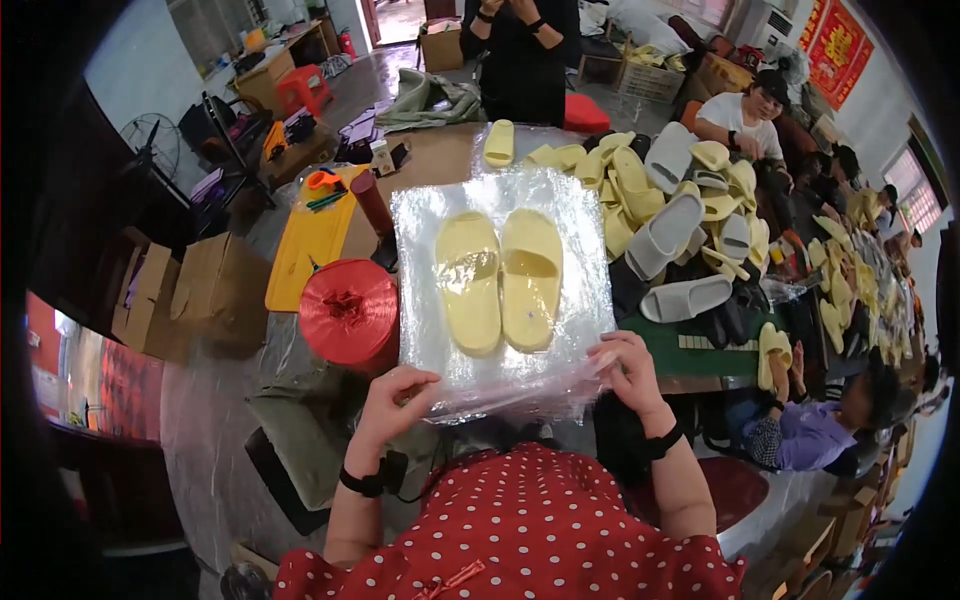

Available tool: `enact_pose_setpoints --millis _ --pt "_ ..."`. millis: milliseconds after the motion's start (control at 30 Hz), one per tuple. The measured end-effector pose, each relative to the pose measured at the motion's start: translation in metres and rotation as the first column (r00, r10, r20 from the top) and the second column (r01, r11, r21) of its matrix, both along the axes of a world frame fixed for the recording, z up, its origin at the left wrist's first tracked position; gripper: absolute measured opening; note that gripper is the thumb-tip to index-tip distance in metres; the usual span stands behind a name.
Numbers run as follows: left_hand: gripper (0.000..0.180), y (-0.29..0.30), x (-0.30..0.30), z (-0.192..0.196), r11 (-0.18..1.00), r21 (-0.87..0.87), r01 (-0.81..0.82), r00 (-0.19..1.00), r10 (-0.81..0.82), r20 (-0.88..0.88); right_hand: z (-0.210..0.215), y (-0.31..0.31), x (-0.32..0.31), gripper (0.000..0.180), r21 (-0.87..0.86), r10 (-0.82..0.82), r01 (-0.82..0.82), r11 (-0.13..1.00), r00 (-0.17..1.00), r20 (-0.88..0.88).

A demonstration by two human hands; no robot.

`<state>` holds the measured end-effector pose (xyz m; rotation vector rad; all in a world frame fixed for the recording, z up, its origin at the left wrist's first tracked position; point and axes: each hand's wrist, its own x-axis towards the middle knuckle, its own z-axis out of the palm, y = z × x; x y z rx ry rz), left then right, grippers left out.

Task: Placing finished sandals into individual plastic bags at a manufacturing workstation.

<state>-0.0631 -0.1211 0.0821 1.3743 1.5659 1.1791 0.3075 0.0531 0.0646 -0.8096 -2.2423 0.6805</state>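
Note:
A pair of pale yellow slippers (468,310) lies side by side under shiny clear plastic, apparently inside a clear plastic bag (515,375). Beneath it is what looks like a stack of similar clear bags on the table. At the bag's near left corner, my left hand (395,403) pinches the plastic edge between thumb and fingers. My right hand (630,372) grips the same near edge at the right corner. The near edge looks bunched and slightly pinkish between my hands. Both slippers have their toe straps toward the far side.
A red roll of plastic twine (348,312) stands left, beside a yellow board (305,250). Loose yellow and grey slippers (665,235) pile up at right, near a green mat (655,345). Co-workers sit along the right; a person in black (520,70) stands across the table.

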Motion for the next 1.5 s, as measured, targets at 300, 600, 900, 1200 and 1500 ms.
enact_pose_setpoints --millis 300,600,900,1200,1500 --pt "0.011 0.018 0.033 0.023 0.885 0.445 -0.136 0.752 0.385 -0.536 0.011 0.023 -0.021 0.018 -0.129 -0.305 0.291 0.948 0.947 -0.105" --pt "0.039 0.077 0.033 -0.027 0.885 -0.046 -0.464 0.886 0.462 -0.050 0.005 0.038 -0.033 0.016 0.059 -0.494 0.498 0.865 0.826 0.271" --pt "0.030 0.084 0.049 0.002 0.829 -0.161 -0.536 0.831 0.484 -0.273 0.025 -0.005 -0.104 0.049 0.291 0.172 -0.257 0.922 0.942 0.288" --pt "0.060 0.097 0.078 -0.032 0.991 0.115 -0.063 0.567 0.130 -0.813 -0.006 0.008 -0.104 0.059 0.151 0.125 -0.191 0.970 0.924 0.362" --pt "0.077 0.099 0.074 -0.055 0.991 0.114 -0.067 0.694 0.128 -0.709 -0.031 0.013 -0.096 0.060 -0.084 -0.046 0.050 0.995 0.998 0.049"
